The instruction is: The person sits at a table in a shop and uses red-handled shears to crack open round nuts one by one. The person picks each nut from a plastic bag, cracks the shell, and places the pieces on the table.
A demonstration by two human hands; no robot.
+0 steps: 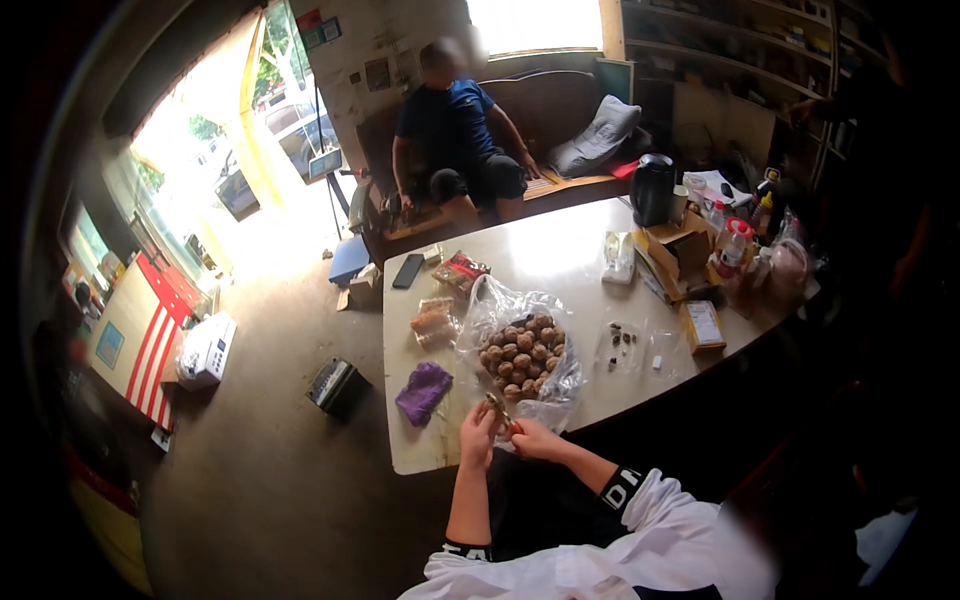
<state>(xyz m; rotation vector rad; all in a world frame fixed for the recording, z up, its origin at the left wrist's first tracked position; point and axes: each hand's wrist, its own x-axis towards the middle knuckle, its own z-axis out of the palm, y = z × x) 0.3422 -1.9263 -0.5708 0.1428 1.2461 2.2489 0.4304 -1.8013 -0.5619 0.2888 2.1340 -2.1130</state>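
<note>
My left hand [478,432] and my right hand [532,438] meet at the near edge of a pale table [560,255]. Together they hold a small brown round piece [497,405] between the fingertips. Just beyond them lies an open clear plastic bag [490,312] with several brown round balls [522,350] heaped inside. A purple cloth [423,391] rests on the table left of my hands.
A dark phone [407,270], snack packets [459,270], a small clear bag [625,345], a yellow box [703,325], a cardboard box [678,250], bottles and a black kettle [652,188] sit on the table. A person sits on the sofa [560,110] behind. A dark box [333,385] stands on the floor.
</note>
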